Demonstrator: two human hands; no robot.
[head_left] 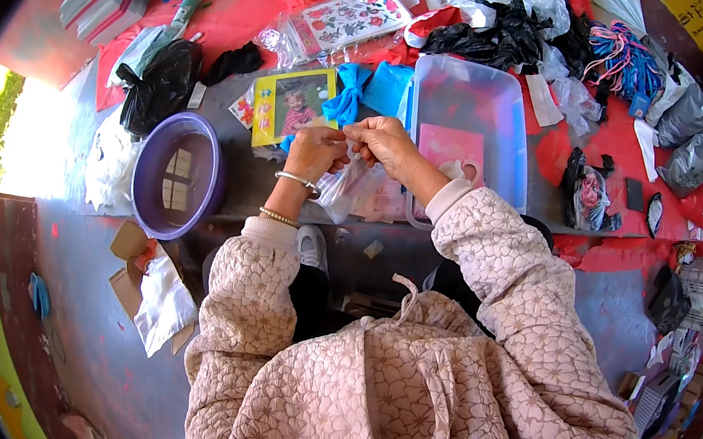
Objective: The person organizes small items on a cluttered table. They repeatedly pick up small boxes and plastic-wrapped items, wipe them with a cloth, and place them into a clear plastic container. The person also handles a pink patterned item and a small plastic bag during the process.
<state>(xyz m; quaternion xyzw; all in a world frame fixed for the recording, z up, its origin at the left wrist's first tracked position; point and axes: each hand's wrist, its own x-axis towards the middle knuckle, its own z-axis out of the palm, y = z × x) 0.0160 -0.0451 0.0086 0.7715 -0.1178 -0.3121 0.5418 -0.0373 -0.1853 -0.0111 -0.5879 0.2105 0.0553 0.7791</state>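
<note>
Over the near side of the table my left hand (314, 153) and my right hand (384, 145) meet, fingertips pinched together. What they pinch, if anything, is too small to make out. A twisted blue piece (348, 98) of thin plastic or cloth lies just beyond the fingers. Beside it are a flat blue packet (388, 90) and a yellow-framed picture (269, 105). Under and beside the hands lies a clear plastic bag (337, 195). To the right, a clear plastic bin (510, 147) with a pink sheet (442, 147) inside stands close to my right wrist.
A purple basin (212, 177) of water stands at the left, near a black plastic bag (169, 82). Black bags (498, 38) and a bundle of blue and pink cords (620, 64) lie at the far right. A torn cardboard box (127, 282) sits on the floor.
</note>
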